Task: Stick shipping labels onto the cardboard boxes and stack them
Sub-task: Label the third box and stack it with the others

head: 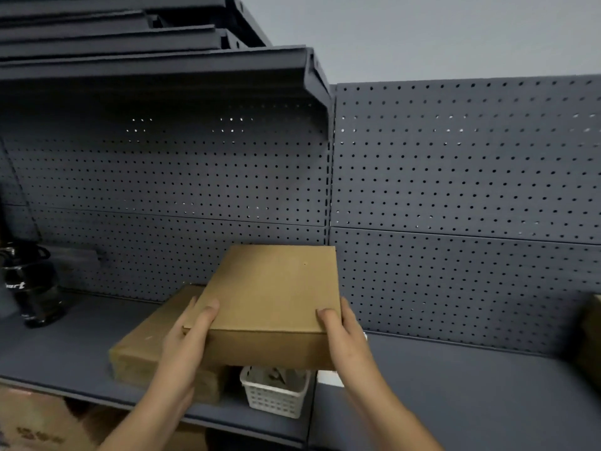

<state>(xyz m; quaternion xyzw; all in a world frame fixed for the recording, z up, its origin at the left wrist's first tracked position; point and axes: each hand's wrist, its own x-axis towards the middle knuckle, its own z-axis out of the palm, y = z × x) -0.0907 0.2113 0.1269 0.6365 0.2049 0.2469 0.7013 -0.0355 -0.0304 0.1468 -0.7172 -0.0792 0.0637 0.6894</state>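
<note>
A flat brown cardboard box (276, 294) is held above the grey shelf (455, 385), its top face plain with no label showing. My left hand (188, 333) grips its near left corner, thumb on top. My right hand (341, 330) grips its near right corner the same way. Below and to the left, another cardboard box (146, 346) lies on the shelf, partly hidden by the held box and my left arm. I cannot tell whether the two boxes touch.
A white plastic basket (276, 398) stands on the shelf under the held box. A dark bottle (32, 288) stands at the far left. Pegboard (455, 190) backs the shelf. More cardboard sits at the right edge (590, 336) and on the lower level (35, 421).
</note>
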